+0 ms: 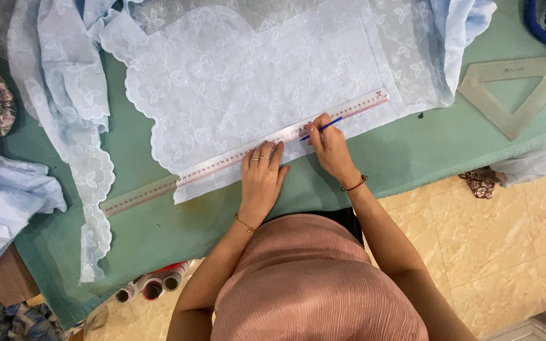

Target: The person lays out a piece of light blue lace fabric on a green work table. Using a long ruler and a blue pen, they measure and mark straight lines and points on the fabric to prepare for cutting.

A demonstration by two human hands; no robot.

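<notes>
A sewing workshop is shown. A big table covered in green cloth (pixel 159 233) fills most of the frame, and pale blue lace fabric (pixel 254 82) is spread flat on it. A long clear ruler (pixel 235 158) is laid across the fabric. A triangle ruler (pixel 513 95) is seen at the upper right. Spools of thread (pixel 153 287) are tucked under the table at the lower left. More cloth (pixel 1 196) is piled at the left edge.

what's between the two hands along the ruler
In the head view, only a short stretch of the clear ruler over pale blue lace fabric separates the left hand from the right hand, which holds a blue pen.
</notes>
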